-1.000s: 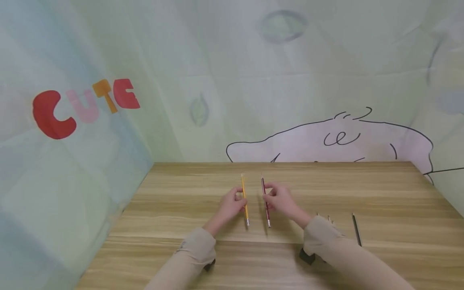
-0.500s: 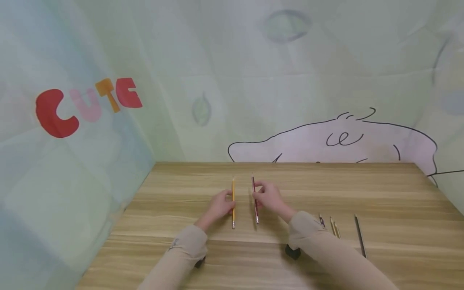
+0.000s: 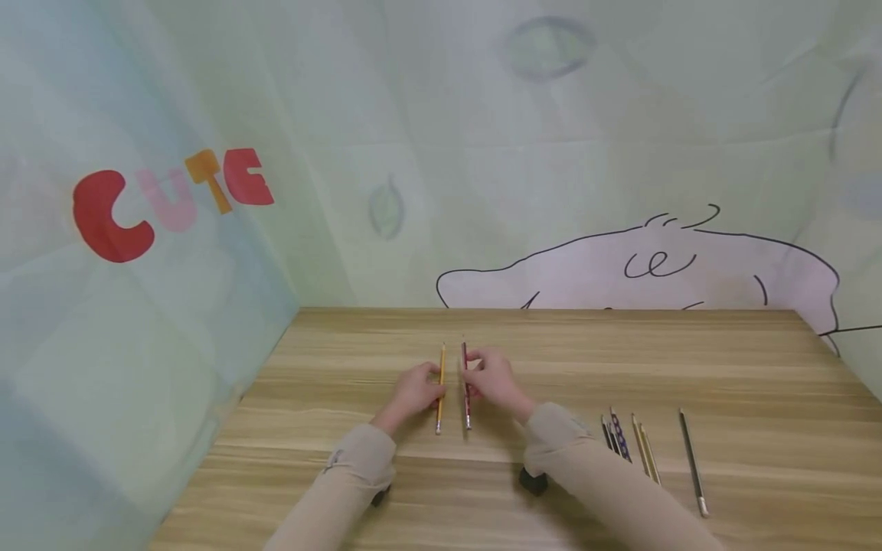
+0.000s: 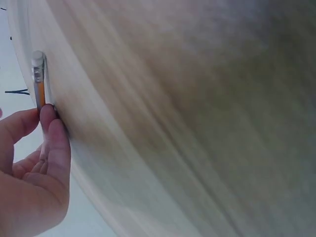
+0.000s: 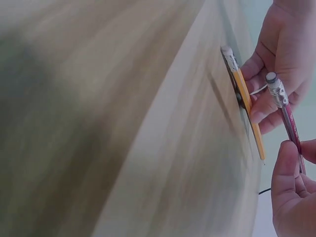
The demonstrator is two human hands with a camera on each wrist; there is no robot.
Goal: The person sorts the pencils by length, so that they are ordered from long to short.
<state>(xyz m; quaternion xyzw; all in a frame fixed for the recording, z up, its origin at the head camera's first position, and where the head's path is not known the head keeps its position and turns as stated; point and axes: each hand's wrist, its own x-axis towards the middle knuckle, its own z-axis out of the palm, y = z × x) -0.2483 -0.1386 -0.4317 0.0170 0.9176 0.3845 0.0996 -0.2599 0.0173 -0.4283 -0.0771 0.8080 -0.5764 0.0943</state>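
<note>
Near the middle of the wooden table, my left hand [image 3: 416,390] pinches a yellow pencil [image 3: 441,371] between thumb and fingers. Its white eraser [image 4: 37,59] shows in the left wrist view, with the pencil close to the wood. My right hand [image 3: 494,380] pinches a dark red pencil [image 3: 465,358], whose eraser end points toward me. In the head view the pencils stand side by side, almost parallel, with a narrow gap between them. The right wrist view has the red pencil [image 5: 290,123] nearer the camera than the yellow one [image 5: 239,79].
Right of my right forearm lie several more pencils: dark ones, a blue patterned one [image 3: 619,435] and gold-coloured ones [image 3: 642,448], partly covered by the sleeve. A single dark pencil [image 3: 692,459] lies farther right. A printed cloth [image 3: 358,153] hangs behind and left of the table [image 3: 317,428].
The left hand and yellow pencil moved left, then stayed nearly still. The right hand brought the red pencil left, narrowing the gap. More of the pencils at right came into view.
</note>
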